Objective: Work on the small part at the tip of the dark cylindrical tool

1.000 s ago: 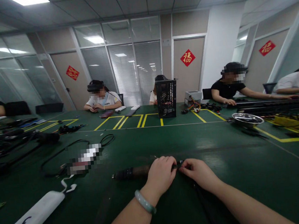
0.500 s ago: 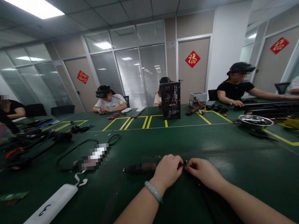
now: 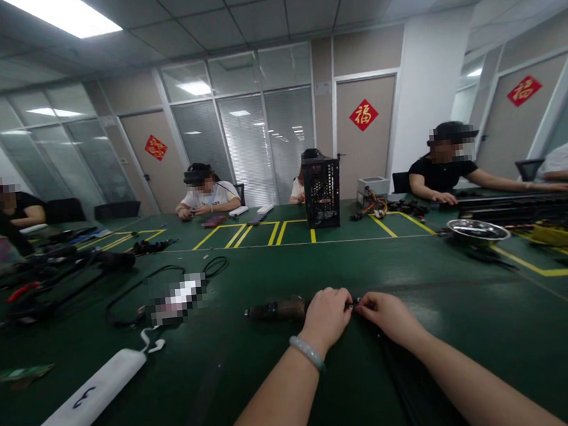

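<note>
A dark, brownish cylindrical tool (image 3: 276, 309) lies on the green table (image 3: 279, 267) in front of me. My left hand (image 3: 330, 316), with a pale bracelet at the wrist, is closed over its right end. My right hand (image 3: 391, 316) meets it from the right, fingers pinched on a small dark part at that end. A black cable (image 3: 398, 379) runs from there toward me under my right forearm. What the fingertips grip is too small to name.
A white power strip (image 3: 75, 412) lies near left, a blurred device with black cables (image 3: 174, 300) beyond it. A black computer case (image 3: 321, 193) stands mid-table, a metal bowl (image 3: 477, 229) at right. Several other people sit round the table with tools and cables.
The view has shifted, so my hands and the tool appear a little farther right and higher. Their hold on the tool looks the same.
</note>
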`<state>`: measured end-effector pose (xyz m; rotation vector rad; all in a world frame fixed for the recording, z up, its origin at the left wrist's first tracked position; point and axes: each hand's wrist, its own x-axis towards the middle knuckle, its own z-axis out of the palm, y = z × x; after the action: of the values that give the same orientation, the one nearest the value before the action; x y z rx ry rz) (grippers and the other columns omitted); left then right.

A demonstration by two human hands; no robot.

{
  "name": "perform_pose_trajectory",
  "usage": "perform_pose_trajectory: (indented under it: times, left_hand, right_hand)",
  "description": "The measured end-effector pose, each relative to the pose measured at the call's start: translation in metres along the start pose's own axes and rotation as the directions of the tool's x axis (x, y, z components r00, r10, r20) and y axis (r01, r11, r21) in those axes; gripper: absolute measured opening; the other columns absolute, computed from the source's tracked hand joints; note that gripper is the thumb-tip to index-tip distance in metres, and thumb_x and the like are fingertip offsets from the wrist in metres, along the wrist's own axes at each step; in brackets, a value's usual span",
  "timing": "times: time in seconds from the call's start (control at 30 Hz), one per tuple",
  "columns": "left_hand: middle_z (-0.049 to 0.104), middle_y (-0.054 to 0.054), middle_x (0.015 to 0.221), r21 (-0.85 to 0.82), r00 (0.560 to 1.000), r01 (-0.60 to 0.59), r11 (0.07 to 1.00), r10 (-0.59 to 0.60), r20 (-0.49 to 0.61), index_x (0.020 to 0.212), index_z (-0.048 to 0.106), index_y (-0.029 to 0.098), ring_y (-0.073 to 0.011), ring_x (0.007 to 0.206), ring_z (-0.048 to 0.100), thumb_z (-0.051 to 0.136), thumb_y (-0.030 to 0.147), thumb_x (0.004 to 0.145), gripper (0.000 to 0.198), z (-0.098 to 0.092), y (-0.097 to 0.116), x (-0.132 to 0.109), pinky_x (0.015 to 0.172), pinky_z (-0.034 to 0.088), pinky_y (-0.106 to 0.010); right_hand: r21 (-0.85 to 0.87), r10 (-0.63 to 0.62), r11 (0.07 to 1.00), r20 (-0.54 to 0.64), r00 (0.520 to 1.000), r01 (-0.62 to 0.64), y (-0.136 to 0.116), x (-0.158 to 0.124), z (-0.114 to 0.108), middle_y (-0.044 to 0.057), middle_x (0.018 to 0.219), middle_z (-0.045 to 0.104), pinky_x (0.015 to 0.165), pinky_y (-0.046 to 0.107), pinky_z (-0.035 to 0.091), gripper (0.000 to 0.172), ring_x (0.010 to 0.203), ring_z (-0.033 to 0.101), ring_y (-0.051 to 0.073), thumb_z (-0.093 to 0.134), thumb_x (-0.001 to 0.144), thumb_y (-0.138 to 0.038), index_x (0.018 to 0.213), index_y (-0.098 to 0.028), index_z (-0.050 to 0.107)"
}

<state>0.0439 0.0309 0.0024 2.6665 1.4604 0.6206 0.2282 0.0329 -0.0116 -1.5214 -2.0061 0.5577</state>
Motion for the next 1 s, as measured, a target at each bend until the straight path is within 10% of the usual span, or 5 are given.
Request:
perform_pose_trajectory:
  times: [1.0]
  left_hand:
    - [0.063, 0.001, 0.096, -0.054, 0.996, -0.037, 0.998, 0.033, -0.079, 0.097, 0.058, 0.024, -0.0203, 0.093, 0.056, 0.063, 0.025, 0.087, 0.012, 0.0035, -0.0056, -0.0032, 0.081, 0.040, -0.034]
  right_hand:
    - [0.085, 0.030, 0.996, 0.084, 0.996, -0.037, -0.0012, -0.0038, 0.0024, 0.000, 0.079, 0.072, 0.060, 0.025, 0.040, 0.023, 0.072, 0.065, 0.019, 0.053, 0.087, -0.039, 0.083, -0.023, 0.069]
